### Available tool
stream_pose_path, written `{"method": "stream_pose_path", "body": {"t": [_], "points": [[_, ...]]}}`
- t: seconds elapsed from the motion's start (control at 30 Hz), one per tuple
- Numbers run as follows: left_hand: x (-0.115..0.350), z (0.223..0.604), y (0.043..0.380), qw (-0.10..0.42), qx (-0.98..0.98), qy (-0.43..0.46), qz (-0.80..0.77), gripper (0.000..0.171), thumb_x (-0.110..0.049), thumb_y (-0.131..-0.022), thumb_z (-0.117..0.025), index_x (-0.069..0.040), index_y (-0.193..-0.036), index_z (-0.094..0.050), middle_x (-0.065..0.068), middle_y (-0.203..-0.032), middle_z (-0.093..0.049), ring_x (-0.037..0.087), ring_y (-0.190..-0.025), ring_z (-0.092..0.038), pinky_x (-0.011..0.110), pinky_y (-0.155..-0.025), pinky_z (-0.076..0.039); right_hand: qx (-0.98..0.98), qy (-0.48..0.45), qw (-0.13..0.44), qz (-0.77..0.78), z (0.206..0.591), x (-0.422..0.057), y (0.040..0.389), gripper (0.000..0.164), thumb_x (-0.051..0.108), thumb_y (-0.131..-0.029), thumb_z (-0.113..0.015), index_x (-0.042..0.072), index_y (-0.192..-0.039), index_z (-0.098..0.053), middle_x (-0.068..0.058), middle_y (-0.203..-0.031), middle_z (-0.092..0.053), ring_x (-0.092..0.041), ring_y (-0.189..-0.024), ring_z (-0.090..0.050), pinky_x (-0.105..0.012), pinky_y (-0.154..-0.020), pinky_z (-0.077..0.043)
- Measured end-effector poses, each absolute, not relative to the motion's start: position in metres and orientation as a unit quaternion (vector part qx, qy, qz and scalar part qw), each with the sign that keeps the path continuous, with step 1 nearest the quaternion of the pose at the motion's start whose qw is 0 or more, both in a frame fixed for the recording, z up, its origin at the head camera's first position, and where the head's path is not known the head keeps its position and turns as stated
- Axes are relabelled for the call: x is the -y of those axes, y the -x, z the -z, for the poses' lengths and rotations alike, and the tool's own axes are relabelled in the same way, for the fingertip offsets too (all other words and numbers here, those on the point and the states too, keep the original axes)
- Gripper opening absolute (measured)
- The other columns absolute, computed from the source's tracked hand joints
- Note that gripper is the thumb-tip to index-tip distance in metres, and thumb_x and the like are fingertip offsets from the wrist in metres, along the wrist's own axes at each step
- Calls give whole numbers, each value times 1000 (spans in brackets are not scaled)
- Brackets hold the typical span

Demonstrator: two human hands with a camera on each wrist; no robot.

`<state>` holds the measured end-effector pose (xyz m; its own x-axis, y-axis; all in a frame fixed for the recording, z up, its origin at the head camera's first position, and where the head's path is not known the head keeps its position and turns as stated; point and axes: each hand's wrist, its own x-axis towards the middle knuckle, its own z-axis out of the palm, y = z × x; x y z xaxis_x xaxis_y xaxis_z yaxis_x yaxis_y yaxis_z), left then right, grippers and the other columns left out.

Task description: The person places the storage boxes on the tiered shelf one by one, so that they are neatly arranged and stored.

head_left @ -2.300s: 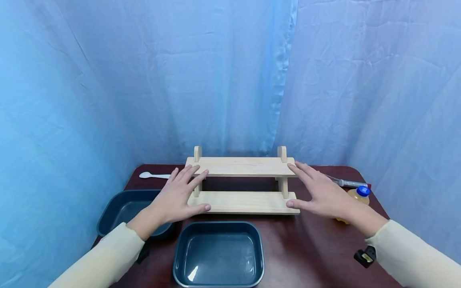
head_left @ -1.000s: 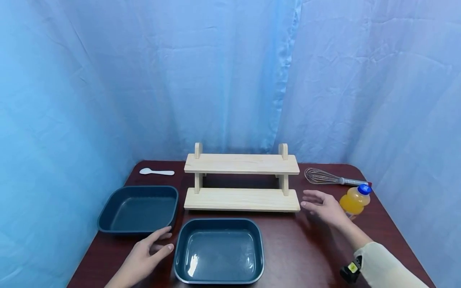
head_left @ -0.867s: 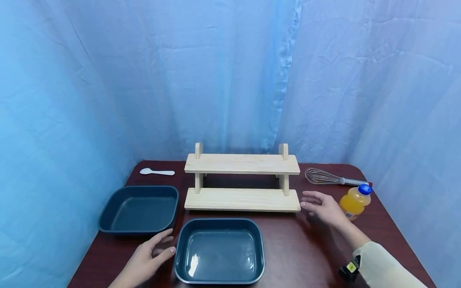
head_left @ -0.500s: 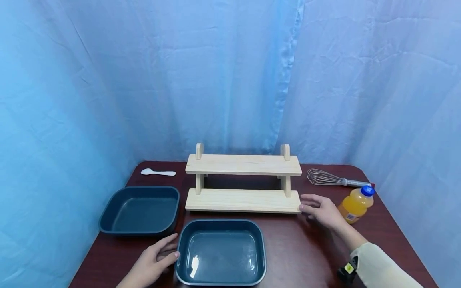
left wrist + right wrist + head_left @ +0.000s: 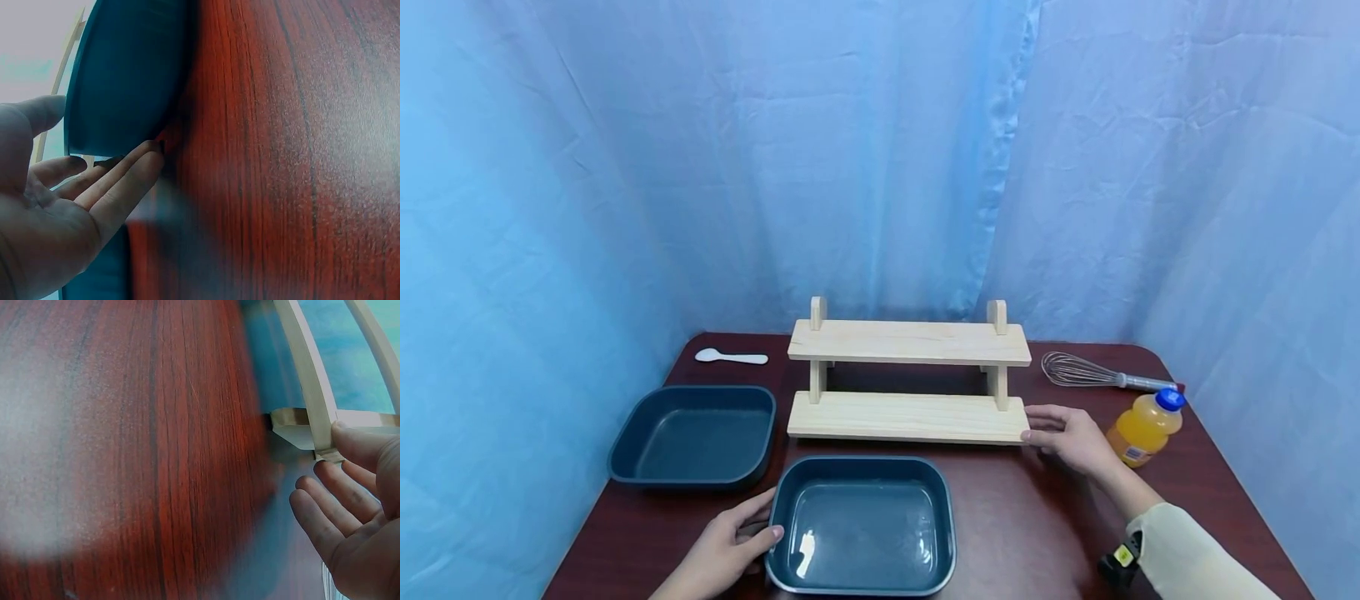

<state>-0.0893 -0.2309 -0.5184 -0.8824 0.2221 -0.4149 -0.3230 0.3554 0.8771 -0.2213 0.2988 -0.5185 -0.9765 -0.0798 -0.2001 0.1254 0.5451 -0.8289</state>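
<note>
A dark blue rectangular baking dish (image 5: pixel 861 529) sits at the table's front. My left hand (image 5: pixel 722 542) holds its left side, thumb over the rim and fingers low along the outer wall, as the left wrist view also shows. Behind the dish stands a two-tier wooden shelf rack (image 5: pixel 910 417). At the right end of its lower board is my right hand (image 5: pixel 1075 442); the thumb touches the board's corner. In the right wrist view, the fingers (image 5: pixel 325 519) extend loosely below that end. Whether they press on the board's underside cannot be seen.
A second blue baking dish (image 5: pixel 700 437) stands at the left, behind my left hand. A white spoon (image 5: pixel 732 357) lies at the back left. On the right are a whisk (image 5: pixel 1090 372) and an orange juice bottle (image 5: pixel 1142 427), close to my right wrist. Blue curtains (image 5: pixel 865 167) surround the table.
Both hands came down from in front of the rack: the left to the front dish's side, the right to the lower board's end. The dishes and rack show no clear movement.
</note>
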Motion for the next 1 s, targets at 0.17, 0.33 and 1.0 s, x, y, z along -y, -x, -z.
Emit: {"method": "stream_pose_path", "body": {"t": [0.17, 0.33, 1.0], "points": [[230, 518, 90, 238, -786, 34, -569, 74, -31, -99, -70, 2, -156, -38, 25, -138, -61, 27, -112, -69, 44, -73, -63, -874, -16, 108, 473, 519, -299, 221, 57, 23, -92, -79, -1, -140, -60, -24, -128, -69, -22, -97, -73, -39, -79, -63], [228, 519, 87, 236, -765, 42, -597, 70, -22, -100, -68, 4, -156, -36, 25, -134, -64, 25, -103, -72, 45, -68, -64, -878, -14, 111, 466, 519, -301, 222, 59, 25, -91, -80, -1, -140, -60, -24, -128, -69, -22, -97, -72, -39, -79, -63], [219, 512, 86, 199, -760, 106, -610, 66, -16, -95, -66, 0, -155, -43, 17, -110, -76, 28, -73, -72, 47, -57, -62, -880, -8, 116, 461, 517, -301, 224, 58, 25, -91, -80, 0, -140, -61, -22, -127, -70, -23, -100, -73, -39, -81, -63]]}}
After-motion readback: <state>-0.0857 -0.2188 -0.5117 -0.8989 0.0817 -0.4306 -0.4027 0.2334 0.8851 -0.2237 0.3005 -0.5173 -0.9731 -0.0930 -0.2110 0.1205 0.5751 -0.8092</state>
